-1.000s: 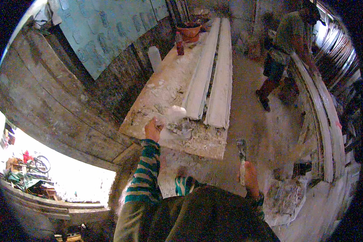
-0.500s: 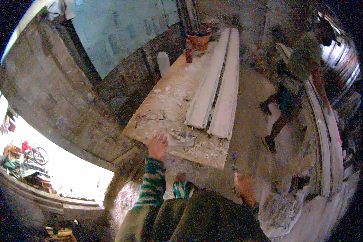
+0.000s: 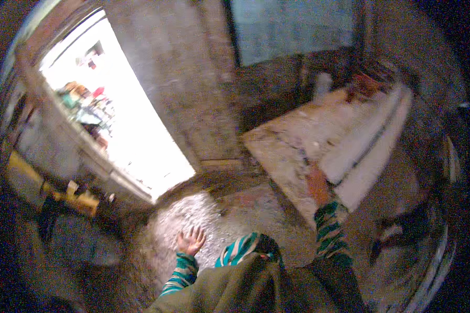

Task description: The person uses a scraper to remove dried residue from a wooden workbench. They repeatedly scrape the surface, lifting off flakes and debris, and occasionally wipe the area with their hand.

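My left hand point(image 3: 191, 241) is low in the picture, fingers spread and empty, above a pale heap of rubble point(image 3: 193, 216) on the floor. My right hand point(image 3: 317, 182), in a striped sleeve, rests on the near edge of the dusty worktable point(image 3: 284, 148). It is too blurred to show its fingers. Long white mouldings point(image 3: 363, 151) lie on the table just right of that hand.
A bright open doorway point(image 3: 125, 120) fills the left. A rough wall point(image 3: 193, 62) stands between the doorway and the table. Yellow objects point(image 3: 81, 198) sit by the threshold at lower left. A pale container point(image 3: 322, 86) stands at the table's far end.
The view has swung sharply left, so the doorway is now central-left and the table is at the right. The other person is out of sight. My left hand has dropped toward the floor.
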